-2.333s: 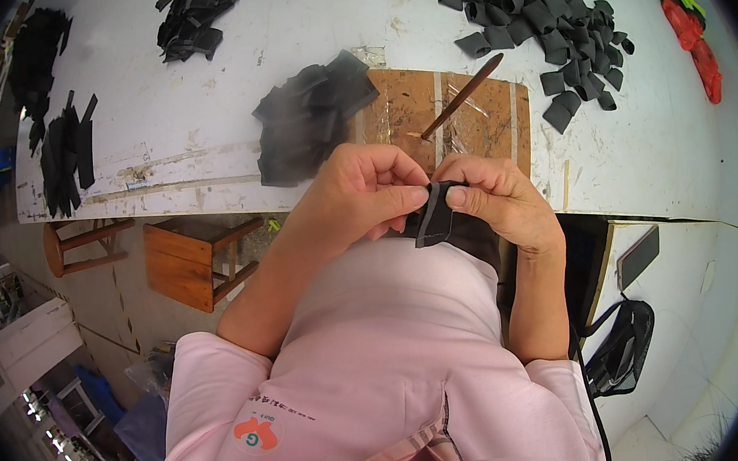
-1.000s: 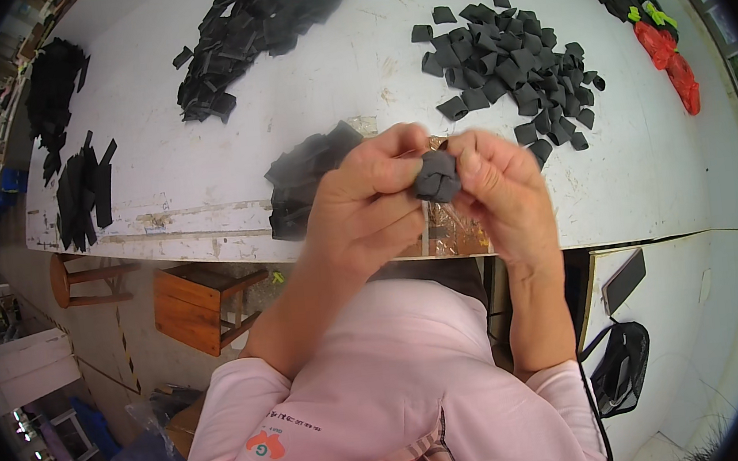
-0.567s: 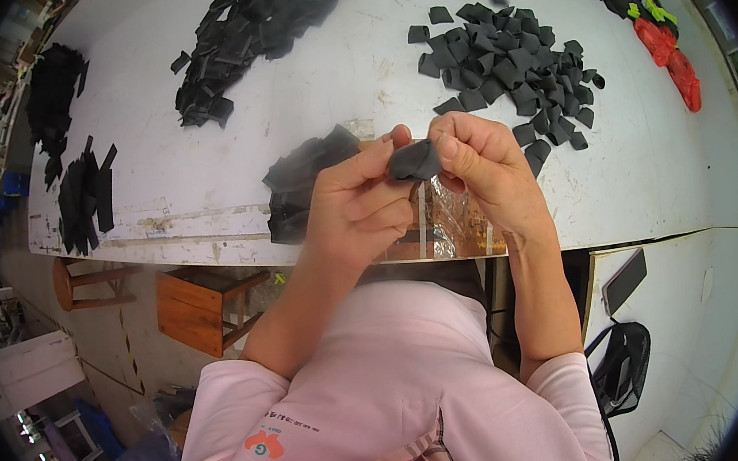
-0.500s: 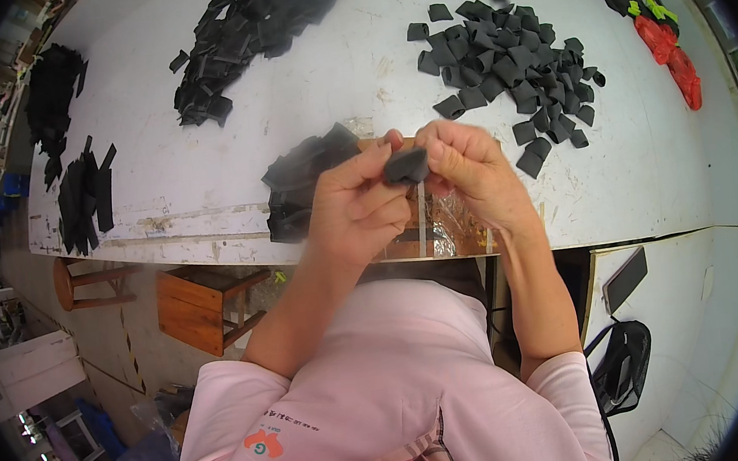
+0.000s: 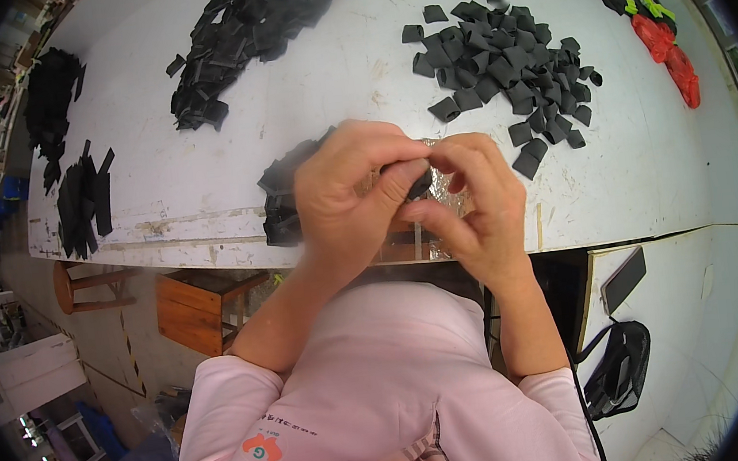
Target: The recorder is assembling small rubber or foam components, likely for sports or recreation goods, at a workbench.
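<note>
Both hands are meeting over the near edge of the white table (image 5: 204, 180), pinching 1 small black piece (image 5: 420, 181) between them. The left hand (image 5: 348, 197) is curling around from 9 o'clock, thumb and forefinger closing on the piece; the right hand (image 5: 473, 207) is pressing in from 3 o'clock, fingertips folding against the same piece. So both hands are gripping it, and most of it is hiding behind the fingers.

Just under the left hand, at about 8 o'clock of the piece, a stack of black pieces (image 5: 282, 199) is lying on the table. A scattered pile of small black squares (image 5: 499, 62) is spreading at 1 o'clock, well apart from the hands. A larger black heap (image 5: 244, 38) is sitting at 11 o'clock, and 2 darker bundles (image 5: 70, 170) are lying far off at 9 o'clock. Red and green items (image 5: 656, 25) are resting near the far right rim. A wooden stool (image 5: 199, 309) is standing below the table edge at 8 o'clock.

The piece is looking thin, light and soft, probably fabric or foam, so it is likely bending easily and calling for only a gentle pinch. Holding it by 2 opposite edges with fingertips seems best; it is small enough to be slipping out if the grip loosens.
</note>
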The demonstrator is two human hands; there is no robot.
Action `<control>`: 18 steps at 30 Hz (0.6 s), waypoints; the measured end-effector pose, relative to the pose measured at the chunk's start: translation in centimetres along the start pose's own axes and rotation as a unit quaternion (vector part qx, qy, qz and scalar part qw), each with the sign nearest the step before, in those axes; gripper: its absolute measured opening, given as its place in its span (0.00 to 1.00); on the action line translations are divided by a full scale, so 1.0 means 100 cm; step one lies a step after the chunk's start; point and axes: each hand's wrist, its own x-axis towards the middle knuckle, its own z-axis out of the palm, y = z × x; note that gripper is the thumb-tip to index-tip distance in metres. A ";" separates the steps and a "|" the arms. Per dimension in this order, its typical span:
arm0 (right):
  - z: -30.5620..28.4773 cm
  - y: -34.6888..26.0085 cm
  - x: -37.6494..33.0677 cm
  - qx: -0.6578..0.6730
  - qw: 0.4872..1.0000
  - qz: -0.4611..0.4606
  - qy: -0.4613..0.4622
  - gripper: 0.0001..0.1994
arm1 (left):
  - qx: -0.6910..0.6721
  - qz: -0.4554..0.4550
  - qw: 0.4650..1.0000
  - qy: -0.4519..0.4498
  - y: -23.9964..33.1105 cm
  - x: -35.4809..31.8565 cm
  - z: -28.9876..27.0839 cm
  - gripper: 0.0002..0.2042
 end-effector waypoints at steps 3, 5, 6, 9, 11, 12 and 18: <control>0.008 -0.005 0.002 -0.020 1.000 -0.014 0.012 0.15 | -0.169 -0.104 0.977 0.083 0.004 -0.006 0.004 0.04; 0.010 -0.005 0.006 -0.066 0.996 -0.046 0.032 0.13 | -0.315 -0.172 0.921 0.154 -0.001 -0.008 0.003 0.07; 0.009 -0.006 0.007 -0.065 0.996 -0.046 0.032 0.13 | -0.314 -0.172 0.921 0.153 0.001 -0.008 0.003 0.07; 0.008 -0.004 0.009 -0.095 0.994 -0.051 0.033 0.11 | -0.379 -0.216 0.879 0.191 0.008 -0.010 0.008 0.06; 0.008 0.004 0.004 -0.051 0.997 -0.052 0.030 0.09 | -0.350 -0.212 0.894 0.183 0.008 -0.014 0.010 0.05; 0.010 0.005 0.001 -0.052 0.997 -0.051 0.030 0.09 | -0.350 -0.214 0.894 0.183 0.008 -0.017 0.010 0.05; 0.004 0.004 0.007 0.060 0.995 0.073 -0.021 0.06 | -0.338 -0.194 0.908 0.151 0.001 -0.018 0.005 0.05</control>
